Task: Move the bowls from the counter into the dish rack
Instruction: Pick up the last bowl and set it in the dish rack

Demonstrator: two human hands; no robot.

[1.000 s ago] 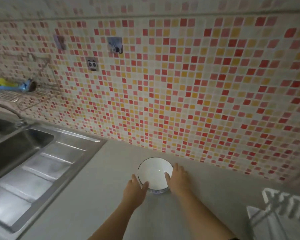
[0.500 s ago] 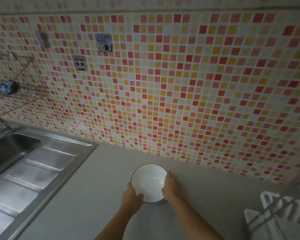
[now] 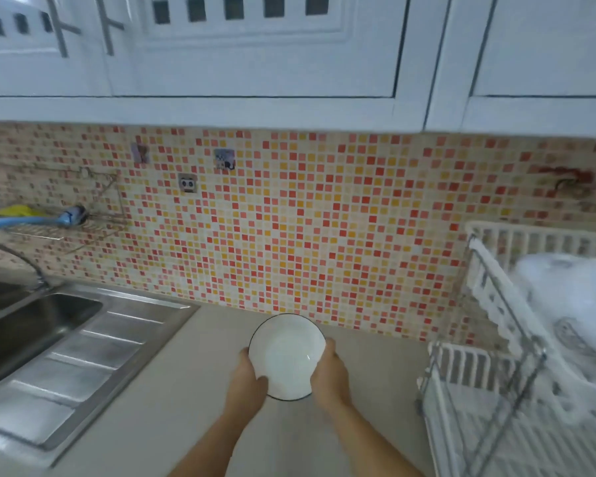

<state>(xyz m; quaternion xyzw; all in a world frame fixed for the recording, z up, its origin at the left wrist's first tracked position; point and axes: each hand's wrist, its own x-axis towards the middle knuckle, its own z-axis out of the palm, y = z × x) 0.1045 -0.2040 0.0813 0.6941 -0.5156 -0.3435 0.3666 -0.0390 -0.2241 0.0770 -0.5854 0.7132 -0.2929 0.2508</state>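
Note:
A white bowl [image 3: 286, 354] with a thin dark rim is held up above the grey counter [image 3: 172, 401], tilted toward me. My left hand [image 3: 250, 383] grips its left edge, thumb over the rim. My right hand [image 3: 331, 371] clasps its right edge. The white dish rack [image 3: 496, 339] with a metal wire frame stands at the right, about a hand's width from the bowl. Blurred white dishes [image 3: 572, 290] lie inside it.
A steel sink [image 3: 31, 325] with a ribbed drainboard [image 3: 83, 366] fills the left. A wire wall shelf [image 3: 59, 225] holds a blue brush. Mosaic tiles cover the wall behind, and white cabinets [image 3: 255, 46] hang overhead.
Both hands closed on the bowl and lifted it off the counter, tilting it. The view swung up and right, bringing the cabinets and dish rack into sight.

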